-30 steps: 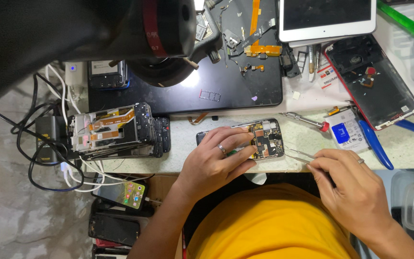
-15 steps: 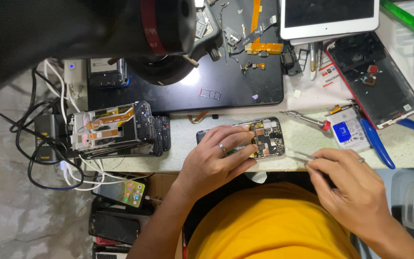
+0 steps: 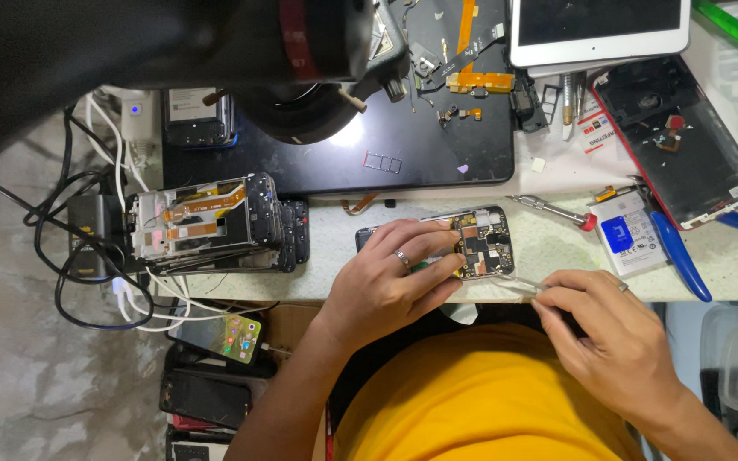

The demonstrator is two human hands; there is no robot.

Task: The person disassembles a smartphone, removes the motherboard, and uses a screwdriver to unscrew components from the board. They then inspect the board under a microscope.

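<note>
Tweezers pinched in the right hand approach the opened phone from four o'clock; left hand presses it onto the surface. Probing its board seems underway, needing fine aim.

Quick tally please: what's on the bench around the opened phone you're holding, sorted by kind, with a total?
Opened phone under left hand: 1
Tweezers in right hand: 1
Tablet: 1
Phone back shell: 1
Battery: 1
Screwdriver: 1
Blue pry tool: 1
Stack of phone frames: 1
Total: 8
</note>
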